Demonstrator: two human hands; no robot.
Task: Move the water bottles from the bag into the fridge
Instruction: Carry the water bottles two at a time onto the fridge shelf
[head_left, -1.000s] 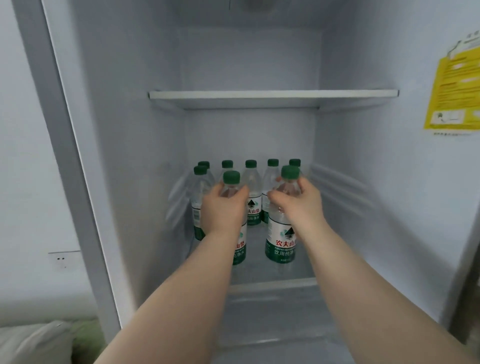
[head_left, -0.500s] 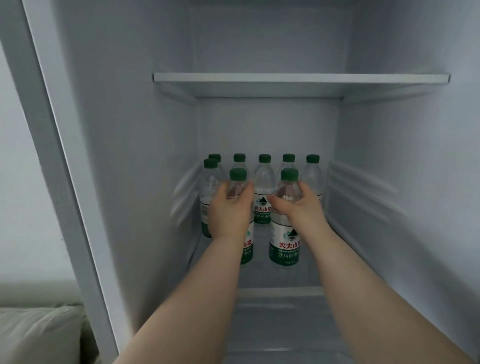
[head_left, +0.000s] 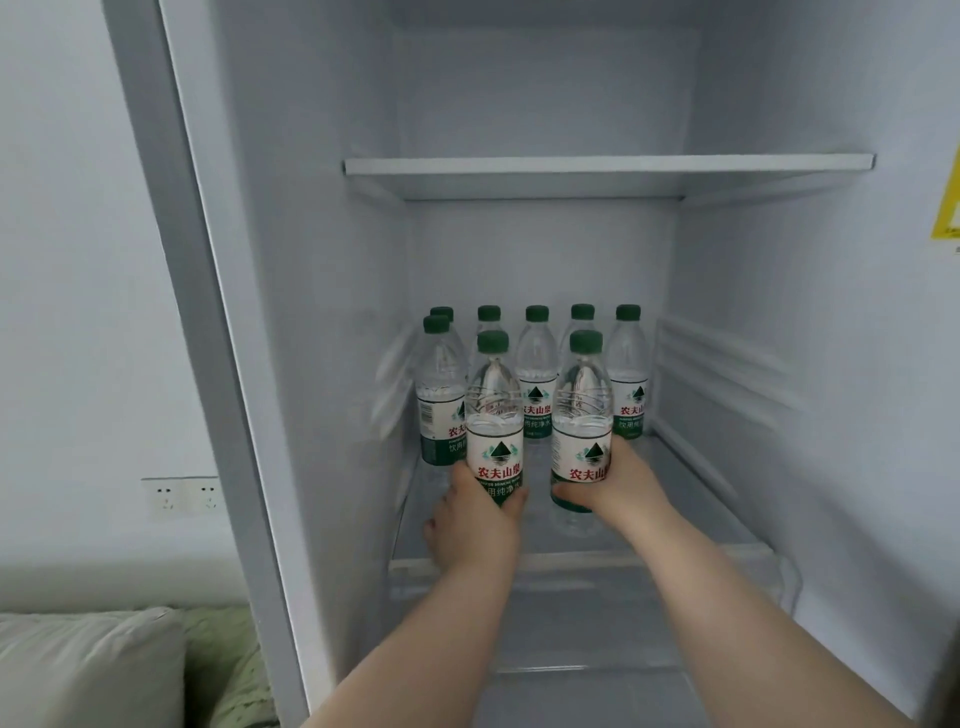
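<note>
Two clear water bottles with green caps stand upright at the front of the fridge's glass shelf (head_left: 727, 540). My left hand (head_left: 475, 525) grips the lower part of the left bottle (head_left: 493, 410). My right hand (head_left: 621, 480) grips the lower part of the right bottle (head_left: 582, 410). Behind them stands a row of several more green-capped bottles (head_left: 535, 374), and one more bottle (head_left: 441, 395) stands at the left. The bag is out of view.
The fridge's upper white shelf (head_left: 608, 166) is bare. The fridge's left wall and frame (head_left: 218, 364) rise at my left. A wall socket (head_left: 182, 496) and a pale cushion (head_left: 88, 670) lie outside the fridge at lower left. A yellow sticker (head_left: 948, 218) is on the right wall.
Both hands slid down from the bottles' shoulders to their lower labels. The two front bottles now stand closer to the back row. The camera view shifted right and down.
</note>
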